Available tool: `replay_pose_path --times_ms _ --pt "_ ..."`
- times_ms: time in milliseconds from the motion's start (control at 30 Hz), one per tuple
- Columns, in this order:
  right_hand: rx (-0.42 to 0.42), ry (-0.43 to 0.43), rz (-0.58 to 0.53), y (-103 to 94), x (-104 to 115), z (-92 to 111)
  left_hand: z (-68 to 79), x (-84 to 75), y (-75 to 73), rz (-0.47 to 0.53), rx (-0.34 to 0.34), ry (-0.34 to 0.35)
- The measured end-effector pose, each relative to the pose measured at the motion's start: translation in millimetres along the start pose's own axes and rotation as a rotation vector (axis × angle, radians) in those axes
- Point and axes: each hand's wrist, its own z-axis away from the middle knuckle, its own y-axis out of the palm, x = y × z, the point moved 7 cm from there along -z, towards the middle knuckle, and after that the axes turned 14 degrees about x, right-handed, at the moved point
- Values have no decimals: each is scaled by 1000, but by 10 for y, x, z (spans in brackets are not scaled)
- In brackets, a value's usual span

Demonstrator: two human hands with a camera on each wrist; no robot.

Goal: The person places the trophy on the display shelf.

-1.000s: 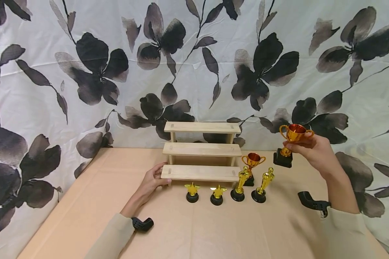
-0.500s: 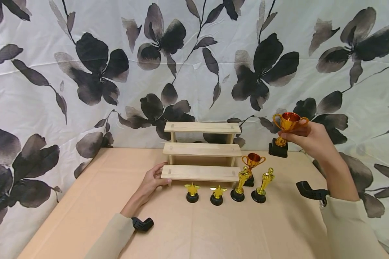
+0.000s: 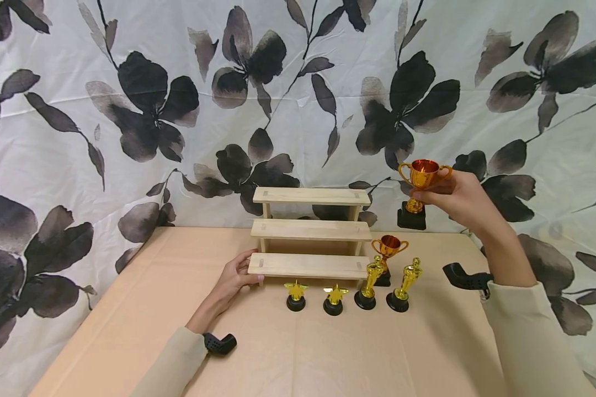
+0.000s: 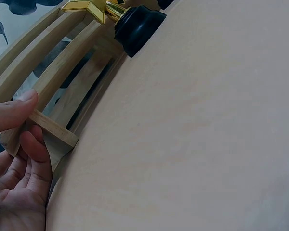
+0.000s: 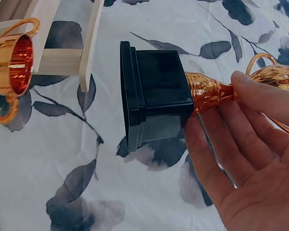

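My right hand (image 3: 459, 198) pinches a gold trophy cup (image 3: 422, 173) by its stem, raised above the table to the right of a three-tier wooden stand (image 3: 310, 266). The cup is upright, and its black square base (image 5: 161, 84) shows large in the right wrist view. On the stand's left side, my left hand (image 3: 234, 275) grips the end of the lowest shelf; in the left wrist view the thumb (image 4: 19, 111) lies over the board with fingers curled beneath. A second trophy cup (image 3: 389, 245) stands beside the stand's right end, partly behind a gold figurine trophy (image 3: 373, 273).
Another figurine trophy (image 3: 406, 281) stands to the right on the tan table (image 3: 298, 358). Two small star trophies (image 3: 295, 295) stand before the lowest shelf. Behind the stand hangs a white cloth (image 3: 328, 99) with dark flowers.
My right hand has carried the trophy cup leftward and a little upward, closer to the stand. The left hand keeps its grip on the shelf, and the standing trophies stay in place.
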Motion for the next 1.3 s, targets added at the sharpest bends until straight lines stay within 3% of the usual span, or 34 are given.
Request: replay_pose_path --times_ms 200,500,833,1300 --pt "22 -41 20 18 208 -139 7 -6 -19 1 -4 1" --pt "59 -44 -55 110 383 -347 -4 -12 -31 6 4 4" --pt "65 -86 -64 225 653 -503 -2 -2 -54 16 -9 -20" --pt "101 -135 -163 340 762 -735 -20 -6 -15 40 18 -15"
